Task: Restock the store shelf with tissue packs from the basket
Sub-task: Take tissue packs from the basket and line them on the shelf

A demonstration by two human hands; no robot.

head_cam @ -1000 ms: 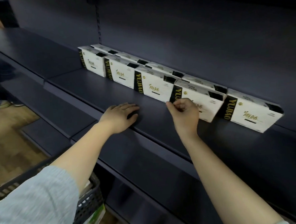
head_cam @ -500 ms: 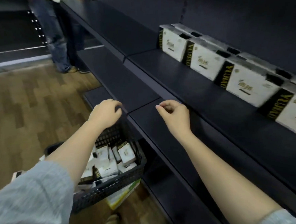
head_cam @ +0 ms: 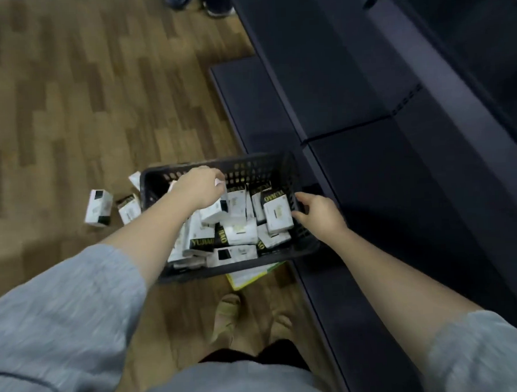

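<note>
A black plastic basket [head_cam: 258, 163] stands on the wood floor beside the dark store shelf [head_cam: 400, 188]. It holds several white tissue packs [head_cam: 241, 232] with black and gold bands, lying jumbled. My left hand [head_cam: 200, 187] hovers inside the basket over the packs at its far left, fingers bent downward, with nothing plainly gripped. My right hand [head_cam: 319, 212] reaches in from the right, fingers spread, and its fingertips touch the edge of an upright pack [head_cam: 277, 214].
Two tissue packs [head_cam: 98, 207] lie loose on the floor left of the basket. A yellow-green package [head_cam: 249, 275] sticks out from under its near side. My feet [head_cam: 227, 314] stand just behind it. Another person's shoes [head_cam: 217, 6] show at the top.
My view swung from the stocked shelf row down to the basket. Both hands left the shelf edge and dropped into the basket among the packs.
</note>
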